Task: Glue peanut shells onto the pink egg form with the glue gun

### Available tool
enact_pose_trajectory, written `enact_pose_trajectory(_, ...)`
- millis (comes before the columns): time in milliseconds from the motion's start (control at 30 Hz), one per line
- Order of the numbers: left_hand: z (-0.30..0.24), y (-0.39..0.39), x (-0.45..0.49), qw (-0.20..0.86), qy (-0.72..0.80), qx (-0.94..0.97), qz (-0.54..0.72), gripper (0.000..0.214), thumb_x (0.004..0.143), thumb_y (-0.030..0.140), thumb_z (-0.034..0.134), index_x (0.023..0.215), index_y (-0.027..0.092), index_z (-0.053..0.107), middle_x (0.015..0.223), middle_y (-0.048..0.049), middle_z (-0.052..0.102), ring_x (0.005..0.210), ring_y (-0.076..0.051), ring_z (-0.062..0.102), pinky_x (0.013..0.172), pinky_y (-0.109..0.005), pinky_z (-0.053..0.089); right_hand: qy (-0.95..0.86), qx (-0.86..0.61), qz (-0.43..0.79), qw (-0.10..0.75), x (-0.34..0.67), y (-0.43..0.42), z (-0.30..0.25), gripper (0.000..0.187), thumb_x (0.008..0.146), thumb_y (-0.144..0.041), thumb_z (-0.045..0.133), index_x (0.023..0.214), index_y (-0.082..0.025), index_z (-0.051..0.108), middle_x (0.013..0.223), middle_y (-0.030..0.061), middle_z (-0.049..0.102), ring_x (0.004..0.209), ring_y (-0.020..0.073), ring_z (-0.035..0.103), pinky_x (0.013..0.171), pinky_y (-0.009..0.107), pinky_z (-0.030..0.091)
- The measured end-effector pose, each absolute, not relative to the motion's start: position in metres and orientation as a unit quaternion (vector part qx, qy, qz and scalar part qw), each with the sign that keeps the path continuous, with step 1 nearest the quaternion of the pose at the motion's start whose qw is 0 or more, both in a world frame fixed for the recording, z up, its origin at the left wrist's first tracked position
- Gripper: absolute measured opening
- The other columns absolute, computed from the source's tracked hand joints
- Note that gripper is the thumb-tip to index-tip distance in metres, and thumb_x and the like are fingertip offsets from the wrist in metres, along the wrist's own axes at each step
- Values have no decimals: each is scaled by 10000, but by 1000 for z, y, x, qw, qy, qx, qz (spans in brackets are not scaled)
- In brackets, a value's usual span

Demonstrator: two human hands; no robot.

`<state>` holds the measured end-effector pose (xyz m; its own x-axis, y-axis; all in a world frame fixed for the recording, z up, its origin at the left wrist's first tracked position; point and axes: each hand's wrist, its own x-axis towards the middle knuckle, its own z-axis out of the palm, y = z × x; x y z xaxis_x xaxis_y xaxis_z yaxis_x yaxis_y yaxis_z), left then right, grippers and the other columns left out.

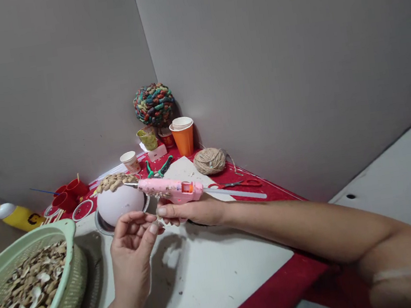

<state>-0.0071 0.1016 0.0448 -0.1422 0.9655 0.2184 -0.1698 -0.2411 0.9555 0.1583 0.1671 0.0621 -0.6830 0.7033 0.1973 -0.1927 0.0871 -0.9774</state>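
Note:
A pink hot glue gun (168, 189) is in my right hand (193, 210), its metal nozzle pointing left and a long clear glue stick (239, 192) jutting from its rear. My left hand (136, 241) is closed in a pinch just below the gun, its fingertips meeting those of my right hand. What lies between the fingertips is too small to make out. Behind the nozzle stands a white ball (116, 206) in a dark bowl (104, 225). Peanut shells (116, 181) cover the ball's top, while its lower part is bare white.
A green basket (73, 257) of peanut shells fills the lower left. Along the back are red cups (64, 202), green-handled pliers (160, 167), an orange cup (183, 140), twine (209, 161) and red scissors (249, 182). A multicoloured ball (154, 104) stands near the wall corner.

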Motion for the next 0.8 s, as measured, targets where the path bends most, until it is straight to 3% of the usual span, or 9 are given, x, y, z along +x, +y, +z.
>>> enact_pose_trajectory(333,43,92,-14,435,436,496,612,273,733,192,803,938,228,627,811,18,679,727,-107,665,708,-199,560,-614,-164,696,335,150,160,54,428,728,-521,743,705,-145,539,643,-34,538,568,59,456,514,194,350)
enact_pose_trajectory(600,41,100,-19,495,433,444,608,320,724,178,803,948,239,581,794,24,686,681,-111,670,706,-228,559,-540,-274,693,392,149,176,44,479,698,-595,714,707,-151,533,622,-40,527,499,41,425,451,178,281)
enact_pose_trajectory(800,38,107,-18,506,435,425,611,322,691,194,824,923,215,601,775,12,678,726,-147,695,730,-266,572,-556,-267,698,363,148,174,37,500,709,-618,699,663,-150,530,593,-38,513,506,50,432,474,185,315)
